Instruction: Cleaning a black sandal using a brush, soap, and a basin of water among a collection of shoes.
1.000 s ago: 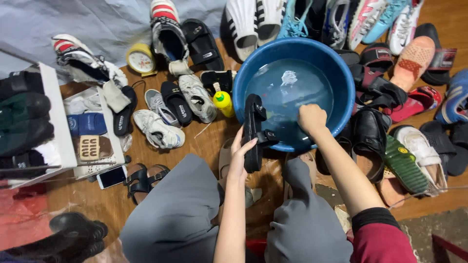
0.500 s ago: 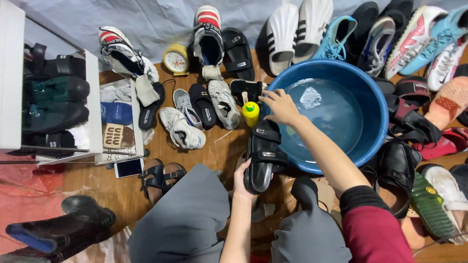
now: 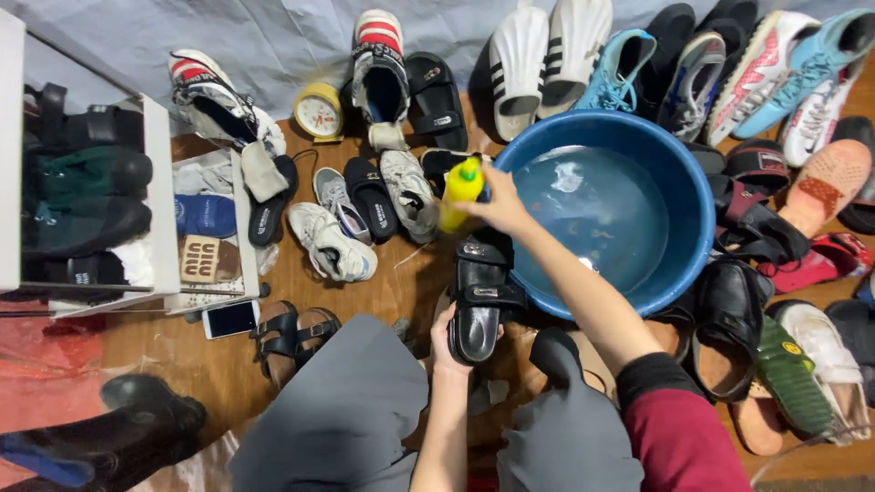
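Left hand (image 3: pixel 448 339) grips the near end of a black strapped sandal w/ silver buckles (image 3: pixel 483 296), fingers curled under its heel, held just left of a round blue plastic basin of water (image 3: pixel 693 246). Right hand (image 3: pixel 503 208) is wrapped round a small yellow squeeze bottle w/ green cap (image 3: pixel 460 189), lifted above the sandal's far end, cap pointing away. Yellow round clock (image 3: pixel 319 112) sits far left among shoes on the wooden floor (image 3: pixel 401 282).

One blue basin (image 3: pixel 702 219), one yellow bottle (image 3: pixel 461 187), one yellow clock (image 3: pixel 320 113), one phone (image 3: pixel 230 319) (shoes too jumbled to count).
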